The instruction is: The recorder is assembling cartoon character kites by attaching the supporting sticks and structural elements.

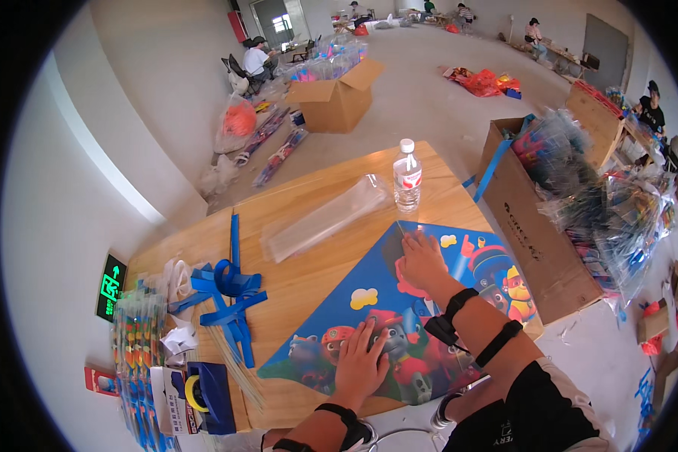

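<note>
The left hand (360, 368) lies palm down with fingers spread wide on the near part of a blue printed sheet (405, 307), holding nothing. The right hand (422, 262) rests at the far corner of the same sheet, its fingers drawn narrowly together; whether they pinch the material cannot be told. Black bands circle both wrists. The sheet, decorated with cartoon animals and yellow-and-white clouds, is spread out on a wooden surface (297, 290) — its pointed left end is directed toward the other supplies.

Just beyond the sheet's far corner, a clear bottle (407, 184) with a white cap stands upright; beyond the sheet and to the left of the bottle lies a flat transparent sleeve (328, 220). Left of the sheet are tangled blue strips (237, 283), with thin pale rods (232, 368) beside them. Farther left of the sheet stand a dark blue tape dispenser (217, 403) with a yellow roll (194, 392) and a bundle of colourful wrapped pieces (137, 354).

To the right of the sheet, off the surface, is a long cardboard box (535, 252) heaped with plastic-wrapped goods (554, 151); well beyond the sheet — on the floor — stands an open carton (331, 107).
</note>
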{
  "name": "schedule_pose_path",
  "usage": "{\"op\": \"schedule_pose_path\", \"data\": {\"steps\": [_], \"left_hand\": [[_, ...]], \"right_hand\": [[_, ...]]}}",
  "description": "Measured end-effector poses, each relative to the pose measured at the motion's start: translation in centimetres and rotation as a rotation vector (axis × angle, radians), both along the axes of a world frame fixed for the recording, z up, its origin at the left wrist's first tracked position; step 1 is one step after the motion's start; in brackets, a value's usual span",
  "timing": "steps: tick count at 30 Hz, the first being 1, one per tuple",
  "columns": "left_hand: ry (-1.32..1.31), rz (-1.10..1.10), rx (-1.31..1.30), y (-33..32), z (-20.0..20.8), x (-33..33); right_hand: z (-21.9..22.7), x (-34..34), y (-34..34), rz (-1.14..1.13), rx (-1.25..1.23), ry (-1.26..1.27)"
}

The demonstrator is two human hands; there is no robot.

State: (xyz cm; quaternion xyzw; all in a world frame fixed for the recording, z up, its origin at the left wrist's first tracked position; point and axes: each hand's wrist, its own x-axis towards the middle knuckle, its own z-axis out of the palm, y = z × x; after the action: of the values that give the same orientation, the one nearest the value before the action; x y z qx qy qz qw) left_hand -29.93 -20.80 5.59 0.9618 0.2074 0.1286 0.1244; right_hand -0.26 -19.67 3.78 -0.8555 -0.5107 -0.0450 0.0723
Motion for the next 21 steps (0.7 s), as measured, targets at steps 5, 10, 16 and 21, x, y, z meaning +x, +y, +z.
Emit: {"op": "schedule_pose_path", "data": {"steps": [5,10,16,21], "left_hand": [[-0.011,-0.001,-0.016,-0.2,0.0,-0.1],[-0.044,0.006,0.037,-0.3,-0.1,-0.1],[-0.076,-0.002,0.051,-0.4,-0.2,-0.3],[-0.073,0.004,0.041,-0.4,-0.5,-0.5]], "right_hand": [[0.7,-1.7,-3.1,0.011,0.020,0.013],[1.5,-4.0,-7.4,0.010,0.039,0.094],[1.2,-7.4,-12.5,-0.026,-0.004,0.102],[1.6,-9.4,-15.8,-0.022,-0.016,0.141]]}}
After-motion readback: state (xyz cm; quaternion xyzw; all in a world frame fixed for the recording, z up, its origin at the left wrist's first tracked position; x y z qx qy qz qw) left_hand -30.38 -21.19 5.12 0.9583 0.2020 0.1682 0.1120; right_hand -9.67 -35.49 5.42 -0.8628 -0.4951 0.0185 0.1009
